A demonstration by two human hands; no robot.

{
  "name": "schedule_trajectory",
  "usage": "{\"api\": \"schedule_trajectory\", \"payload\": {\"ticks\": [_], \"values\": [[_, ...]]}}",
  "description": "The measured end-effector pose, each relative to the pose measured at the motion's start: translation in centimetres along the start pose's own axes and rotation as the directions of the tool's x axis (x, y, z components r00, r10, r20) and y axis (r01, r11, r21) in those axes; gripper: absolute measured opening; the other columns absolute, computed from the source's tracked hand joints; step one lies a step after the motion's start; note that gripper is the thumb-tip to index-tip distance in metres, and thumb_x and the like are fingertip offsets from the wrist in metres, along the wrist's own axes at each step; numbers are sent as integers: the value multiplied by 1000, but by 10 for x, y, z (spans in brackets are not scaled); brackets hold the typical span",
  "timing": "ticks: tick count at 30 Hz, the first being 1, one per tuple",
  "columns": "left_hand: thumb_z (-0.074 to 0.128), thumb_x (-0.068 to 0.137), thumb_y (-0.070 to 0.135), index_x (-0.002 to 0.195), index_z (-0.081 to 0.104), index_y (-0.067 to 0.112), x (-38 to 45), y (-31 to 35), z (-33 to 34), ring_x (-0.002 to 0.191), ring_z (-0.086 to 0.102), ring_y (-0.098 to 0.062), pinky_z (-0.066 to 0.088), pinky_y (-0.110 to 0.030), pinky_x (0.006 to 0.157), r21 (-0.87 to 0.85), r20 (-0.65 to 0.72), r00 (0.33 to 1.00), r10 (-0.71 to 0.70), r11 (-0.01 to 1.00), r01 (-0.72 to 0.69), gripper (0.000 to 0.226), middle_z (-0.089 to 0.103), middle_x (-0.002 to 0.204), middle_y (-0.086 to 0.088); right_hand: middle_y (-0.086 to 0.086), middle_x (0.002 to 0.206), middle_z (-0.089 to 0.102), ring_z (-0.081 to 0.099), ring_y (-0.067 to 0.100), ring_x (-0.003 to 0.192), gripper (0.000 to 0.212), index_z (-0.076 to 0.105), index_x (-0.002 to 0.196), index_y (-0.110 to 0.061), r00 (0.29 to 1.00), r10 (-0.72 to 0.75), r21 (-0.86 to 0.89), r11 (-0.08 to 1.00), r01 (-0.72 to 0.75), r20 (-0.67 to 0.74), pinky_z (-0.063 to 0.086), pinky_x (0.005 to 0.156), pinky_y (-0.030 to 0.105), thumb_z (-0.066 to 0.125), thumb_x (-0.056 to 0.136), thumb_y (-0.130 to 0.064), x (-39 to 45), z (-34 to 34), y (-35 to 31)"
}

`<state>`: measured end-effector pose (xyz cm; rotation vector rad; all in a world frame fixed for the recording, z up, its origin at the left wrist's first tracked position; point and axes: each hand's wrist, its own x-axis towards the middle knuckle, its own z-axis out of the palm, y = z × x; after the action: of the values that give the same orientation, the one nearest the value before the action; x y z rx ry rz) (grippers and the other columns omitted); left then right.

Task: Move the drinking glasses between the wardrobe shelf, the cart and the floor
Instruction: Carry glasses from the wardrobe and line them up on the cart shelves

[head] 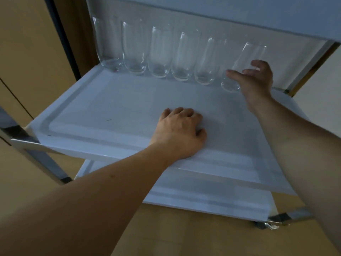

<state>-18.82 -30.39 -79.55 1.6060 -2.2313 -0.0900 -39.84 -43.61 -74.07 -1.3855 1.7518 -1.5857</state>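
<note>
Several clear drinking glasses point(160, 52) stand upright in a row along the far edge of the cart's white middle tray point(103, 111). My right hand point(256, 80) grips the rightmost glass point(247, 54) low on its side, thumb on the left and fingers behind it. That glass leans a little to the right, slightly apart from its neighbour. My left hand point(179, 132) rests on the tray in front of the row, fingers curled under, holding nothing.
A white upper tray point(239, 13) overhangs the glasses closely. A lower white tray point(203, 196) lies beneath. The cart's metal frame point(46, 159) runs down the left, with a castor point(271, 226) at the lower right. Wooden panels point(27, 52) stand at the left, and wooden floor point(184, 237) lies below.
</note>
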Motion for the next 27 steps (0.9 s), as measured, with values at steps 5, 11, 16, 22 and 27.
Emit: {"api": "schedule_trajectory", "payload": {"ticks": [5, 11, 16, 22, 27], "values": [[38, 89, 51, 124, 64, 28, -2, 1, 0, 127, 50, -20, 30, -43, 114, 16, -20, 1000, 5, 1000, -4, 49, 61, 132, 6, -1, 116, 66, 67, 13, 103, 100, 53, 133, -24, 999, 12, 11, 1000, -12, 42, 56, 93, 31, 91, 47, -59, 20, 16, 18], [35, 86, 54, 124, 64, 28, 0, 1, 1, 129, 50, -21, 30, -44, 115, 14, -18, 1000, 5, 1000, -5, 54, 61, 133, 6, -5, 131, 56, 58, 14, 117, 102, 29, 151, -30, 992, -56, -118, 991, 69, 110, 48, 98, 25, 84, 70, -57, 23, 31, 46], [35, 85, 53, 122, 64, 27, 1, 2, 3, 127, 50, -20, 31, -43, 113, 17, -25, 1000, 1, 1000, 0, 53, 61, 130, 7, -4, 135, 54, 54, 16, 121, 102, 27, 152, -29, 991, -57, -151, 986, 75, 119, 43, 99, 25, 84, 72, -56, 28, 30, 49], [46, 95, 47, 124, 64, 25, 3, 5, 5, 129, 48, -22, 30, -43, 113, 34, -29, 1000, 9, 999, -8, 41, 60, 134, 5, 2, 145, 52, 53, 19, 130, 110, 25, 153, -18, 995, -10, -187, 982, 28, 100, 43, 106, 26, 86, 70, -56, 24, 27, 39], [40, 92, 49, 123, 64, 24, 3, 4, 2, 127, 51, -22, 32, -43, 111, 48, -17, 1000, 19, 999, -18, 47, 61, 133, 4, 14, 153, 43, 43, 29, 140, 115, 22, 156, -9, 993, 65, -312, 949, -31, 99, 39, 112, 33, 87, 71, -52, 2, 16, 25]]}}
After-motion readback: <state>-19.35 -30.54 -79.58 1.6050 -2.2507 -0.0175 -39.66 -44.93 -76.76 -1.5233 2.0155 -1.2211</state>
